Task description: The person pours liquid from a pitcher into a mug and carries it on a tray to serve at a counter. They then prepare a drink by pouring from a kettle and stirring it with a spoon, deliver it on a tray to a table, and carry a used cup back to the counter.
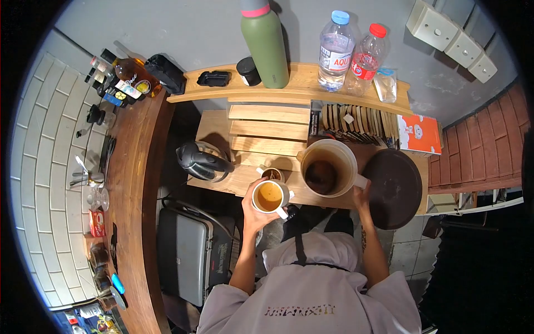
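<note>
My left hand (252,215) is wrapped round a white mug (285,196) of orange-brown liquid, held above the front edge of the low wooden table (214,125). Just behind it stands a second light-coloured mug (260,170) with something brownish inside, partly hidden. My right hand (362,196) is closed at the handle of a large translucent plastic pitcher (346,161). Dark brown residue or liquid shows at the pitcher's bottom. To the right of that hand lies a round dark tray or lid (394,189).
A black kettle (203,161) stands at the table's left. Behind are a green bottle (266,50), two plastic bottles (335,55) on a shelf, and a row of books (356,123). A wooden counter (133,183) runs along the left, above a grey case (186,250).
</note>
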`<state>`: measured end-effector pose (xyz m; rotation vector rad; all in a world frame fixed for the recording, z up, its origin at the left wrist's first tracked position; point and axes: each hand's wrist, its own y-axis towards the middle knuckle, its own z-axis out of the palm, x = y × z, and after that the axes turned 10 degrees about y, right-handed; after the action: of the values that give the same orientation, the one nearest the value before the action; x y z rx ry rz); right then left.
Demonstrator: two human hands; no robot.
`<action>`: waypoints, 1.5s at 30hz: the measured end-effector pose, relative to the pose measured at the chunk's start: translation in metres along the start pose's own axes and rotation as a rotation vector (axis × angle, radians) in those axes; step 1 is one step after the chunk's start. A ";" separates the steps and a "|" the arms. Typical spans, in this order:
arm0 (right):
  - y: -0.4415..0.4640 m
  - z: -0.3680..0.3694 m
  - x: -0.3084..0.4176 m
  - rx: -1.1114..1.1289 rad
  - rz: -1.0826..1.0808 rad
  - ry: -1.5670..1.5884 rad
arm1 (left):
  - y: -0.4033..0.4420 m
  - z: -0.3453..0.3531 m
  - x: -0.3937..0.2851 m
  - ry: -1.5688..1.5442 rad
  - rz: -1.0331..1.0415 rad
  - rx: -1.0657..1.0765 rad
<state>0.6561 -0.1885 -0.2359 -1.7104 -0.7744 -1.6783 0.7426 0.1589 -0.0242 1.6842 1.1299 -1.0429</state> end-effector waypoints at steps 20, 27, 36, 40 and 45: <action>-0.032 -0.153 0.288 0.775 -0.118 0.022 | -0.028 0.217 -0.149 0.234 0.162 0.238; -0.032 -0.208 0.247 0.398 -0.200 -0.374 | -0.046 0.359 -0.119 0.031 0.112 0.344; -0.006 -0.228 0.134 0.277 -0.090 -0.433 | -0.050 0.421 -0.009 0.043 0.169 0.631; 0.010 -0.224 0.091 0.259 -0.178 -0.452 | -0.043 0.393 -0.011 0.150 0.087 0.614; 0.045 -0.219 0.070 0.173 -0.223 -0.466 | -0.047 0.367 0.029 0.421 0.083 0.346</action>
<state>0.5519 -0.3867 -0.1659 -1.9710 -1.3263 -1.3075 0.6381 -0.1650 -0.1722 2.2853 1.1722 -0.8905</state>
